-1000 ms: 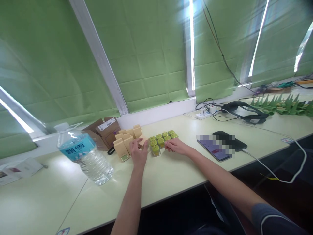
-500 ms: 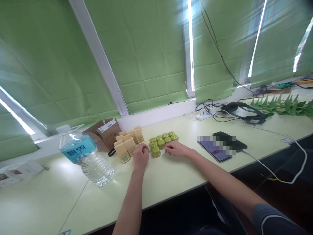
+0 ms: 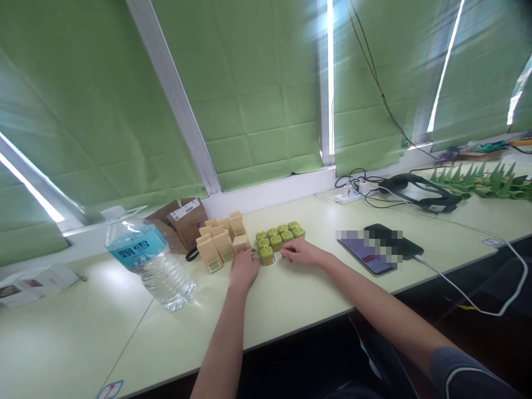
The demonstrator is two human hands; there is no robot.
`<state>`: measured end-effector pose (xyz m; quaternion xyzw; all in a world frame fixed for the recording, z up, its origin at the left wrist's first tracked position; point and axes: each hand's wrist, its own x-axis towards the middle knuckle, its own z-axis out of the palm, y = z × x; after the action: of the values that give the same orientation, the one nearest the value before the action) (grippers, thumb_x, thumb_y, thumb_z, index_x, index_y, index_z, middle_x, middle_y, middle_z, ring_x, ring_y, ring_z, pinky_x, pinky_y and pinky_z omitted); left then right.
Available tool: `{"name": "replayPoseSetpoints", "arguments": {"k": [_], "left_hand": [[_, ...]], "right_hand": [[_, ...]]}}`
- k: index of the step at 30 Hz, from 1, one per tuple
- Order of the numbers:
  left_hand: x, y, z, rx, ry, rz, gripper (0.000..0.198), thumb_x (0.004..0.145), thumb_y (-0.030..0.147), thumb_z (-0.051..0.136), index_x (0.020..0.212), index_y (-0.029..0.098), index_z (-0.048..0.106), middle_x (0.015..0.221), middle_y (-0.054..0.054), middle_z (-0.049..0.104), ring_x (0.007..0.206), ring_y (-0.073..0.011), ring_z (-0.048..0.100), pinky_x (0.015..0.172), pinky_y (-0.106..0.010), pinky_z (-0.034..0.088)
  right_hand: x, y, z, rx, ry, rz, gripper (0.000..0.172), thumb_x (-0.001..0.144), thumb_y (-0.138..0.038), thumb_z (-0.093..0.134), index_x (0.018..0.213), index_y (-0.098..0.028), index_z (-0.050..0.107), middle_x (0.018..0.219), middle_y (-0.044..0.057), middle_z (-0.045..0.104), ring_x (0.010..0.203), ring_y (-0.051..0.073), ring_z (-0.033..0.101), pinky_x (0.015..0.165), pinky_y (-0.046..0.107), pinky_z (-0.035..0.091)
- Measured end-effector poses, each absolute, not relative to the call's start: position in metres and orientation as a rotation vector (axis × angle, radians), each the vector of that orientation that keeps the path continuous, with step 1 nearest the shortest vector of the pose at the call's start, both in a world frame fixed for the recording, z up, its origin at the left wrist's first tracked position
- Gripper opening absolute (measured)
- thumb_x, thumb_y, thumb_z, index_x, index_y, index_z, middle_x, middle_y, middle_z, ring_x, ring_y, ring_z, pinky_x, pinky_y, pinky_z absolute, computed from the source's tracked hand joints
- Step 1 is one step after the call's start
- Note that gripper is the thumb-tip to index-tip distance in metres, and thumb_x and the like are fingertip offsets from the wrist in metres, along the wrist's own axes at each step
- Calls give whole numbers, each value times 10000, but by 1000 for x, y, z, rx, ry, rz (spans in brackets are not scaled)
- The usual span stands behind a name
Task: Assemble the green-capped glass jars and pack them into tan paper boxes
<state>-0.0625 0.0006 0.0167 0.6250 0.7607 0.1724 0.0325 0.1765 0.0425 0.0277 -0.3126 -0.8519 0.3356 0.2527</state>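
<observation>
My left hand is closed around the lower part of a small tan box, at the right end of a group of similar boxes. Those tan boxes stand close together, some with a greenish label low on the front. To the right sits a cluster of small clear jars with green lids. The nearest green-lidded jar is between my two hands. My right hand rests on the table beside the jars, thumb and fingers pinched together; whatever they hold, if anything, is hidden.
A large water bottle stands at left, before an open cardboard box. Two phones, one dark, lie right of my right hand with a white cable. Farther back are a power strip and a black headset.
My left hand has shifted slightly right, and the tan box at its fingers has come into view. My right hand stays beside the jars. The camera view has shifted a little.
</observation>
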Motion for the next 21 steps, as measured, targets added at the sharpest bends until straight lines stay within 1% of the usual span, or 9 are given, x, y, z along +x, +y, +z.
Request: {"name": "replayPoseSetpoints", "arguments": {"k": [2,4,7,9,11,13,15,18,21], "left_hand": [[-64,1,14,1963,2345,546,495,890,181,462,1372,192,574,1344,-165,615,1263,-288,559,1043,-396,421],[-64,1,13,1986,2319,542,511,892,182,464,1395,204,552,1398,-159,575,1289,-291,539,1063,-407,411],[-63,0,13,1967,2288,635,442,891,175,464,1309,210,606,1331,-149,594,1232,-288,572,1054,-416,429],[-61,-2,16,1940,2289,833,392,889,162,455,1234,210,636,1266,-140,600,1170,-271,601,1036,-411,452],[-60,-3,20,1922,2291,1086,365,877,138,455,1178,209,649,1311,-140,556,1187,-261,591,1037,-408,466],[-59,-4,24,1908,2303,1318,387,869,118,458,1197,213,639,1439,-144,456,1296,-272,524,1058,-419,464],[-59,-6,28,1878,2343,1490,460,862,102,467,1287,220,598,1533,-144,353,1427,-296,394,1091,-438,449],[-61,-7,32,1788,2411,1612,572,849,78,481,1402,221,518,1539,-153,347,1519,-323,230,1130,-462,421],[-65,-8,34,1716,2435,1587,582,848,82,493,1415,213,503,1565,-165,291,1518,-351,221,1128,-483,421]], "right_hand": [[177,43,27,-854,-2322,914,282,976,-323,513,818,-165,685,719,20,706,589,116,548,584,227,392],[176,43,26,-851,-2327,915,282,974,-323,513,816,-163,684,720,21,708,593,117,556,585,227,395],[176,43,26,-847,-2334,903,281,969,-316,514,809,-160,683,716,20,708,593,115,558,587,226,397],[176,43,27,-848,-2332,899,279,966,-313,514,809,-157,684,714,21,708,593,115,556,587,226,397],[177,42,27,-847,-2330,899,279,963,-309,513,806,-155,686,713,23,710,594,116,554,587,227,396],[177,41,28,-845,-2328,899,281,961,-306,512,797,-157,685,713,25,712,597,119,556,587,230,397],[177,41,29,-845,-2328,904,283,960,-306,512,795,-157,687,714,28,713,599,124,559,587,234,399],[177,41,29,-845,-2334,906,278,958,-306,517,807,-154,693,714,30,712,594,125,560,584,236,399],[177,41,28,-849,-2344,895,278,961,-305,511,810,-157,691,717,28,713,596,123,565,585,232,399]]}}
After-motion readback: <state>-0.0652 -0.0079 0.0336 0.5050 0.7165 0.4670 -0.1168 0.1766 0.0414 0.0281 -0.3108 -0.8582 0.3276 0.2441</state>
